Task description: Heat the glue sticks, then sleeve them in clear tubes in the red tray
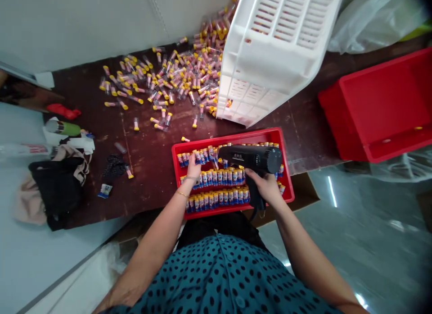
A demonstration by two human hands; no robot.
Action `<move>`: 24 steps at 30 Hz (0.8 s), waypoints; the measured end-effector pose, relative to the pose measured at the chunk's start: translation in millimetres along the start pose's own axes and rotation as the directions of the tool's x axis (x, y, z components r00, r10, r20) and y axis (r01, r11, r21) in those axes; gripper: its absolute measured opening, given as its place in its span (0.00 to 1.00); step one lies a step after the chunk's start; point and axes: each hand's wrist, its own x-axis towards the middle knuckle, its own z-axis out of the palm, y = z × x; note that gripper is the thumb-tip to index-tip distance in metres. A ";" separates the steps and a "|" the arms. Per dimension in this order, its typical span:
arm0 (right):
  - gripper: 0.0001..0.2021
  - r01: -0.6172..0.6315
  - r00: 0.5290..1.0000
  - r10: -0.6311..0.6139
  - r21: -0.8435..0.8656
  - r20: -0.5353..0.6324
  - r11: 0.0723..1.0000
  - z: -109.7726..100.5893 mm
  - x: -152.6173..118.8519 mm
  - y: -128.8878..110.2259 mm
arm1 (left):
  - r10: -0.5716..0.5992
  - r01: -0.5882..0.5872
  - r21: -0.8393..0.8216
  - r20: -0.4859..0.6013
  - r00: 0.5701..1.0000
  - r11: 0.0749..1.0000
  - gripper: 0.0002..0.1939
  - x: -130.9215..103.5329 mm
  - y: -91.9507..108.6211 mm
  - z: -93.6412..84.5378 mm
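My right hand (pixel 267 187) is wrapped round the handle of a black hair dryer (pixel 248 157), whose nozzle points left over a red tray (pixel 286 181). In the tray stand rows of small yellow-capped tubes with blue printed wraps (pixel 219 197). At the left end of the back row, my left hand (pixel 193 169) is among the tubes with its fingers drawn together. Whether it pinches one of them is hard to make out. The dryer's body covers part of the back row.
Many loose yellow-capped clear tubes (pixel 185 77) lie heaped behind the tray, beside a tilted white plastic basket (pixel 270 66). A second red bin (pixel 351 106) stands at the right. A black bag (pixel 59 183), a green-and-silver container (pixel 64 127) and a red cloth-like item (pixel 63 111) sit at the left.
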 end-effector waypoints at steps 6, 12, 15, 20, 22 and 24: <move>0.20 -0.028 0.995 0.025 0.029 0.097 0.999 23.8 -8.2 -11.0 | -0.172 0.141 -0.226 -0.126 0.977 0.964 0.30 -8.8 9.5 -41.8; 0.15 0.052 0.977 -0.061 0.045 0.203 0.998 47.5 -7.8 -10.3 | -0.292 0.200 -0.305 -0.293 0.911 0.931 0.20 -56.8 6.1 -142.3; 0.14 0.124 0.976 -0.129 0.039 0.174 0.991 55.0 -3.0 -9.2 | -0.310 0.215 -0.321 -0.283 0.908 0.922 0.18 -62.9 5.2 -148.1; 0.14 0.123 0.973 -0.119 -0.008 0.199 0.992 75.4 2.1 -12.9 | -0.303 0.215 -0.323 -0.255 0.918 0.922 0.18 -65.1 -0.3 -126.7; 0.14 0.150 0.965 -0.144 -0.011 0.219 0.989 80.7 1.6 -14.1 | -0.304 0.221 -0.298 -0.270 0.913 0.929 0.18 -69.4 -4.4 -126.2; 0.13 0.154 0.946 -0.144 -0.012 0.290 0.988 78.8 -0.1 -14.4 | -0.295 0.225 -0.253 -0.285 0.912 0.941 0.18 -73.4 -7.5 -131.8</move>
